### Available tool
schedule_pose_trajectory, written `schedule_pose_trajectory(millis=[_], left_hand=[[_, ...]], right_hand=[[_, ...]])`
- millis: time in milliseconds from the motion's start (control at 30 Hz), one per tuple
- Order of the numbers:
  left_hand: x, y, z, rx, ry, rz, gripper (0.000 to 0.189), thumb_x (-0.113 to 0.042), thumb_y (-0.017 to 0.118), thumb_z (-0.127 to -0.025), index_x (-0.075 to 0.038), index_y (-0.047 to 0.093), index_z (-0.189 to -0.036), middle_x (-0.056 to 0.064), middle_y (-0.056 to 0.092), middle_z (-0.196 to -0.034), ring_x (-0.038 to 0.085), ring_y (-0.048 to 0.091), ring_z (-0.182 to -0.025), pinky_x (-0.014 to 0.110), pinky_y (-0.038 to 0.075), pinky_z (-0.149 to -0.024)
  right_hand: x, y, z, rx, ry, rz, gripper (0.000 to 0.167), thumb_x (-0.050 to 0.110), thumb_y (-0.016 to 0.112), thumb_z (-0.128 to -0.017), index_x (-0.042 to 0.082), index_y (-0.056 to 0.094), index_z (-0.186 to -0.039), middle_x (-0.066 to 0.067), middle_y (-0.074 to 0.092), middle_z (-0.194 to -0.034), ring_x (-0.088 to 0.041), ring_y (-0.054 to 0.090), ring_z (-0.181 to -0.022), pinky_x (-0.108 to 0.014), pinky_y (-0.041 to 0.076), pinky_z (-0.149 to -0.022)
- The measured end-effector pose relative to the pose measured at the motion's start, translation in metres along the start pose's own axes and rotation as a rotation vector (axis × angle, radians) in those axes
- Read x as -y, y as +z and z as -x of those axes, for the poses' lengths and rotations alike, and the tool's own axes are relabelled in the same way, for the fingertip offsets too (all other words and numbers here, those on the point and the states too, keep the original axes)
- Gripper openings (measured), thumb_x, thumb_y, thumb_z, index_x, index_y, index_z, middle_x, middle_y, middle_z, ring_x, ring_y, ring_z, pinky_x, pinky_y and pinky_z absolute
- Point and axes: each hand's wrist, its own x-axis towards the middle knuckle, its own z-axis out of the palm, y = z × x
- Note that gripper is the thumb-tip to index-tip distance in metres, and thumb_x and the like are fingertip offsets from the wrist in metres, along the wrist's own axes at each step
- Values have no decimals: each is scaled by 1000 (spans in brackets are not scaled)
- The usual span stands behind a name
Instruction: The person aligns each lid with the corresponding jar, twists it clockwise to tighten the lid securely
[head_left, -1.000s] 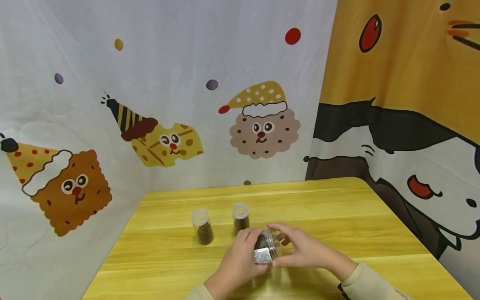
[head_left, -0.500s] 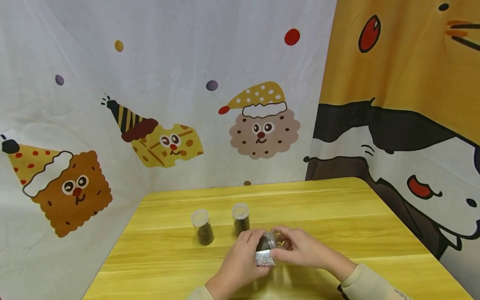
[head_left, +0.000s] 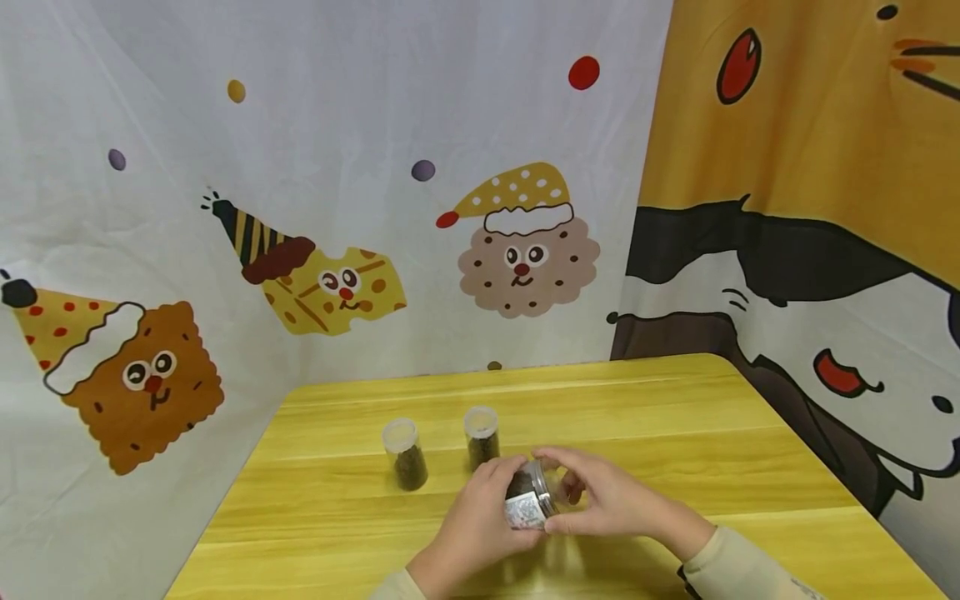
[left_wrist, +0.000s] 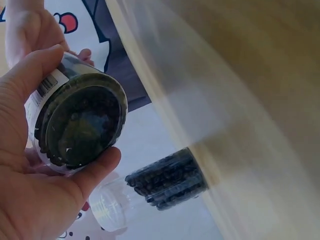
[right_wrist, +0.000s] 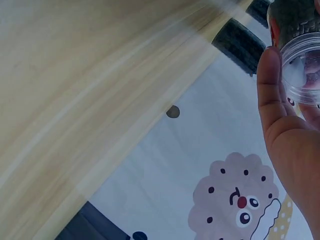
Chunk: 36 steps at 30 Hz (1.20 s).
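Observation:
My left hand [head_left: 483,521] grips a clear jar [head_left: 525,510] with dark contents and a silvery label, tilted so its lid end faces right. In the left wrist view the jar's round base [left_wrist: 85,125] faces the camera, with thumb and fingers wrapped about its sides. At the other end, my right hand [head_left: 600,496] has its thumb and curled fingers around the clear lid [right_wrist: 298,75]. Just beyond my left fingers stands a clear jar [head_left: 482,437] of dark grains. Another similar jar [head_left: 408,454] stands upright farther left.
The yellow wood-grain table [head_left: 637,408] extends around the jars and hands. A white curtain [head_left: 345,125] with cartoon prints hangs behind it, and an orange cartoon panel [head_left: 817,150] is at the right.
My right fingers drew in closer around the lid half a second ago, then spread wider again. The held jar tilted slightly and back. The two standing jars stay put.

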Motion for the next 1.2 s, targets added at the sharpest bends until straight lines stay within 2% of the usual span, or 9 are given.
schedule_pose_trajectory(millis=[167,267,433,500,600,733,933,1033,1200], left_hand=[[-6,2,3,-20,49,-56,85,-37,99,-73,-8,59,-143,8,69,-132,22,67,-117,33,65,-91],[-7,3,4,-24,60,-59,87,-36,100,-73,-8,58,-143,8,67,-134,23,65,-119,33,65,-91],[-4,0,1,-5,11,45,87,-36,98,-75,-10,56,-146,6,67,-136,21,66,-119,32,64,-92],[-3,-2,-1,4,7,85,85,-38,96,-78,-10,56,-147,6,67,-137,20,67,-119,33,64,-92],[-4,-4,-2,19,-3,119,85,-41,95,-80,-10,55,-148,8,66,-139,22,67,-119,32,64,-90],[-6,-4,-2,19,-28,123,86,-39,97,-78,-9,56,-147,8,66,-137,22,68,-117,32,64,-90],[-9,1,0,-73,5,52,86,-33,99,-73,-5,58,-144,10,69,-131,22,68,-115,35,65,-92],[-11,4,1,-97,9,33,87,-31,100,-73,-3,56,-144,12,69,-132,24,69,-115,37,65,-92],[-12,6,2,-96,2,49,89,-28,99,-76,-3,52,-146,14,66,-136,26,69,-117,36,66,-91]], right_hand=[[2,0,-3,-39,40,-56,58,29,81,-97,8,59,-146,-12,71,-123,-4,67,-80,-26,61,-68],[2,1,-4,-69,-3,-31,49,25,80,-98,5,63,-139,-11,73,-118,0,65,-77,-24,61,-66],[2,3,-1,-100,-98,120,72,36,82,-96,7,52,-154,-9,69,-128,-1,61,-81,-22,58,-64],[4,4,0,-117,-80,169,76,41,80,-96,7,49,-157,-7,67,-131,-2,59,-81,-20,55,-63],[8,6,0,-137,-29,227,75,46,78,-98,8,51,-156,-3,66,-132,-1,57,-83,-18,53,-64],[10,7,1,-131,36,235,72,46,75,-99,10,51,-156,-1,64,-130,-1,55,-82,-19,52,-65],[12,8,1,-120,94,178,69,44,74,-101,12,49,-157,-5,63,-125,1,52,-77,-19,49,-62],[13,7,0,-113,107,167,68,43,74,-101,14,50,-157,-8,64,-124,0,53,-76,-19,50,-62],[15,6,-2,-123,114,184,68,45,74,-101,16,50,-157,-13,66,-131,-5,58,-86,-21,52,-66]])
